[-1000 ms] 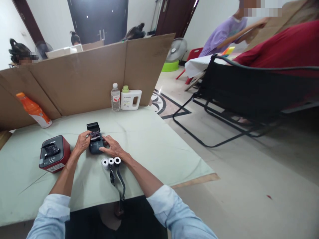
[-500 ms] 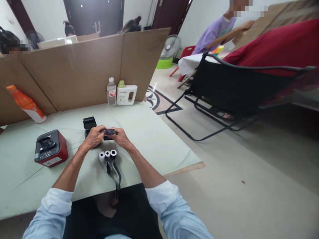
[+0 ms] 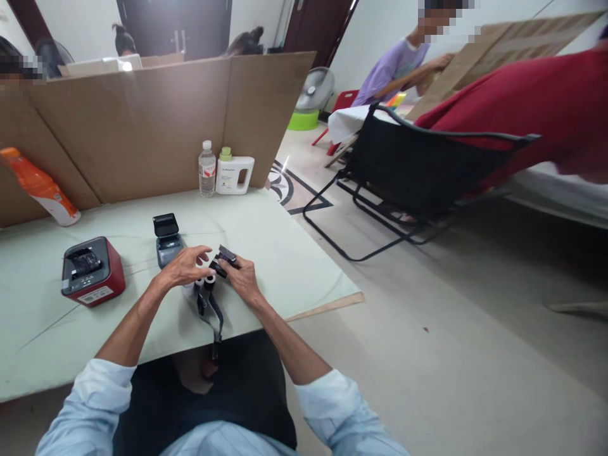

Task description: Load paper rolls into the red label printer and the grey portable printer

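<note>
My right hand point(image 3: 242, 277) grips a small dark cartridge-like part point(image 3: 224, 258) just above the table. My left hand point(image 3: 184, 266) hovers beside it with fingers spread, over several white paper rolls point(image 3: 205, 282) that it partly hides. Behind the hands sits a small dark blue label printer point(image 3: 167, 240) with its lid up. A black strap point(image 3: 212, 311) runs from the rolls toward the table's near edge.
A red and grey printer point(image 3: 92, 272) stands at the left on the pale green table point(image 3: 285, 253). An orange bottle point(image 3: 40, 190), a water bottle point(image 3: 207, 168) and a white jug point(image 3: 234, 172) stand by the cardboard screen point(image 3: 142, 120). A black folding chair point(image 3: 418, 171) stands right; other people work beyond.
The dark part has come out of the small printer and moved toward me in my right hand. My left hand has let go and opened over the rolls. The view swung right.
</note>
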`<act>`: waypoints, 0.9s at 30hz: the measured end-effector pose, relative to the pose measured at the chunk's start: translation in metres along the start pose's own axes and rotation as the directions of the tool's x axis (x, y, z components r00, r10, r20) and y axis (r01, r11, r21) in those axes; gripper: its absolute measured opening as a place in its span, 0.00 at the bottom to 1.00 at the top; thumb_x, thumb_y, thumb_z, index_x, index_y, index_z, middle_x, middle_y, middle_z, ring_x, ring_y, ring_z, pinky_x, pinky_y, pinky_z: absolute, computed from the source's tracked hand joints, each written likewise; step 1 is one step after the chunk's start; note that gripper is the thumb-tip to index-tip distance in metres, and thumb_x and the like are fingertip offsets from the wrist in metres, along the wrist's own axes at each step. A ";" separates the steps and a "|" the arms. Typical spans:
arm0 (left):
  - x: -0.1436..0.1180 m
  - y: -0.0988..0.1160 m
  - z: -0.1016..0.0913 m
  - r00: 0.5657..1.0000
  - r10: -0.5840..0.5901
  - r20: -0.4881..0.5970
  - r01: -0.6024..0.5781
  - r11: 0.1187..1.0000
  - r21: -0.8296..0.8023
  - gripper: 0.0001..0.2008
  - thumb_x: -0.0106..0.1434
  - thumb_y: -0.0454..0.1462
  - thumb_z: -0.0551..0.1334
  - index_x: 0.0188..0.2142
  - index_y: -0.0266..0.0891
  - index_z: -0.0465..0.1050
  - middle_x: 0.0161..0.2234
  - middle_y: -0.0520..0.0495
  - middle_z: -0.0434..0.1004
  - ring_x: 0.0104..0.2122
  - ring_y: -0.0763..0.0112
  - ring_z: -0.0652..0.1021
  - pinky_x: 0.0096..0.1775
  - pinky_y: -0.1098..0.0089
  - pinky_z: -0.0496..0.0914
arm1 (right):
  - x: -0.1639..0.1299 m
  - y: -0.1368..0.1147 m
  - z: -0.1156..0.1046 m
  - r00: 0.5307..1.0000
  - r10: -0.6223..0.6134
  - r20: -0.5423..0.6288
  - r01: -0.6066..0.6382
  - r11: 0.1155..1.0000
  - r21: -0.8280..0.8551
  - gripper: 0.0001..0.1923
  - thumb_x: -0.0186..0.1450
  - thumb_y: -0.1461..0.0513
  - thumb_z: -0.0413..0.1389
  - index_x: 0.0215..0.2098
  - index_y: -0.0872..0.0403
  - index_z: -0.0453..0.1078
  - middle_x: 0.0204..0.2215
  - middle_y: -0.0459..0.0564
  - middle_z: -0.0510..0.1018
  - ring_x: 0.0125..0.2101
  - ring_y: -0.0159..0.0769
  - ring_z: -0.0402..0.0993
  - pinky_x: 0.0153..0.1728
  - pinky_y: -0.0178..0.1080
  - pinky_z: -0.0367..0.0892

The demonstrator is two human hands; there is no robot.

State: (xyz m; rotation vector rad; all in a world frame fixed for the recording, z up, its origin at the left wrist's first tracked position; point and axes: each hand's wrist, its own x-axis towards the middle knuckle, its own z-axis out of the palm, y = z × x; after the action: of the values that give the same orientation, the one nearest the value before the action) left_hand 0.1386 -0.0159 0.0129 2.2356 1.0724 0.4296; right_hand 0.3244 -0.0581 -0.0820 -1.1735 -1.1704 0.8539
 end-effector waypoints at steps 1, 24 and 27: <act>0.002 -0.001 0.002 1.000 -0.005 0.019 0.005 1.000 0.006 0.29 0.59 0.44 0.70 0.58 0.36 0.74 0.45 0.40 0.84 0.40 0.61 0.82 0.42 0.65 0.75 | -0.003 -0.001 0.003 1.000 0.004 -0.016 -0.004 1.000 0.019 0.19 0.63 0.47 0.62 0.30 0.55 0.75 0.23 0.43 0.71 0.27 0.33 0.65 0.30 0.37 0.65; 0.015 0.029 0.024 0.957 0.149 0.247 -0.176 0.980 0.089 0.19 0.56 0.31 0.62 0.46 0.40 0.84 0.44 0.43 0.85 0.43 0.59 0.82 0.48 0.65 0.74 | -0.076 -0.039 -0.061 0.912 -0.023 0.410 0.136 0.958 -0.251 0.40 0.64 0.53 0.66 0.71 0.47 0.59 0.62 0.57 0.71 0.61 0.49 0.70 0.62 0.53 0.67; -0.004 0.021 0.009 0.977 0.117 0.177 -0.118 0.993 -0.005 0.23 0.59 0.35 0.64 0.54 0.39 0.80 0.51 0.41 0.83 0.47 0.57 0.81 0.49 0.63 0.75 | -0.073 -0.043 -0.060 0.913 -0.016 0.407 0.125 0.962 -0.241 0.36 0.66 0.53 0.64 0.70 0.46 0.61 0.60 0.56 0.72 0.57 0.47 0.73 0.59 0.52 0.70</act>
State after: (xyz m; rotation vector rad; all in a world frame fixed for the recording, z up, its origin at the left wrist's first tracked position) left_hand 0.1536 -0.0326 0.0197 2.3007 0.8540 0.2708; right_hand 0.3636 -0.1507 -0.0553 -1.1897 -1.6984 0.9315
